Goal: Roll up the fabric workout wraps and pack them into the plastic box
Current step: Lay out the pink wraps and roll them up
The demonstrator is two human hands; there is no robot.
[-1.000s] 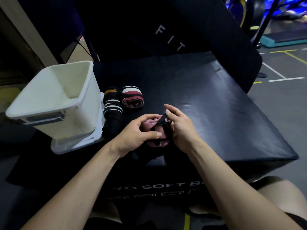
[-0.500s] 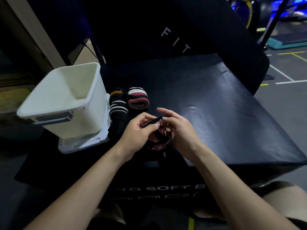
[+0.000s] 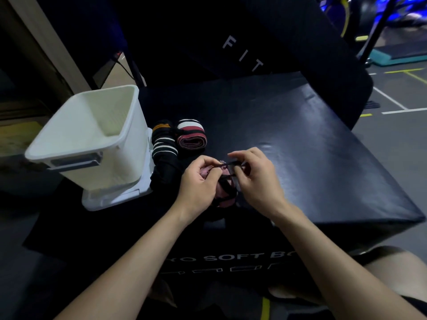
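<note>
Head view: left hand and right hand both pinching thin black strap of pink rolled fabric wrap on black padded soft box; beyond, black striped wrap beside red-and-white rolled wrap; white plastic box far left, tilted.

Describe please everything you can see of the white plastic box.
The box is white, matt plastic, roughly square, with walls tapering downward and a rolled rim. A recessed handle shows on its near side. It is open and looks empty; no wrap is visible inside. It stands upright but looks tilted, on a flat white piece that may be its lid, at the left edge of the black pad. Neither hand touches it.
</note>
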